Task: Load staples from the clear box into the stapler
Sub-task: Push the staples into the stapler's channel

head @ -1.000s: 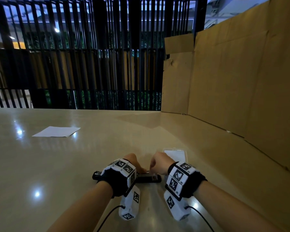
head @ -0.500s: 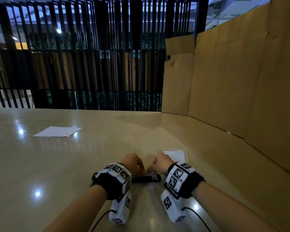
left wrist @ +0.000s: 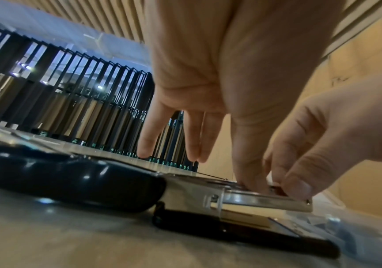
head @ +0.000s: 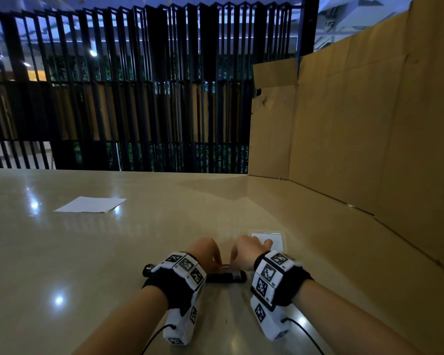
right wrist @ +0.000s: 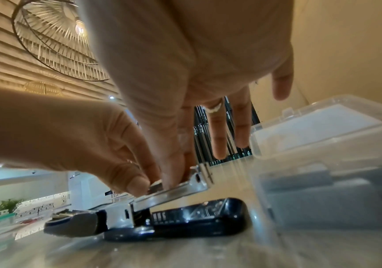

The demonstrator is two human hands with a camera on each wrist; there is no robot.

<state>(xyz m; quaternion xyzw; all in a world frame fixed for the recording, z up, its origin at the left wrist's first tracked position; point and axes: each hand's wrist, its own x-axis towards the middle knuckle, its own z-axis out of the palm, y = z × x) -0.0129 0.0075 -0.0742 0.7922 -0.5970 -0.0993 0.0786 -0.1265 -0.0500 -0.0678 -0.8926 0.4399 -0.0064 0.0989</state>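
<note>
The black stapler (head: 226, 276) lies opened flat on the table, its cover (left wrist: 70, 181) folded back to the left and its base (right wrist: 196, 215) under the bare metal magazine (left wrist: 265, 200). My left hand (head: 208, 252) comes in from the left, its thumb and forefinger pinching the magazine's (right wrist: 174, 192) rail. My right hand (head: 244, 249) meets it from the right, pinching a small shiny staple strip (right wrist: 155, 184) down onto the rail, its other fingers straight. The clear box (head: 267, 239) stands lid open just behind the right hand, close beside the stapler in the right wrist view (right wrist: 323, 145).
A white paper sheet (head: 90, 204) lies far left on the glossy beige table (head: 113, 265). A tall cardboard wall (head: 369, 137) runs along the right side and back corner. Black slatted railing (head: 139, 98) stands beyond the far edge.
My right hand, a closed fist beside the stapler a second ago, has come down onto the magazine. My left hand has shifted forward along the stapler to meet it.
</note>
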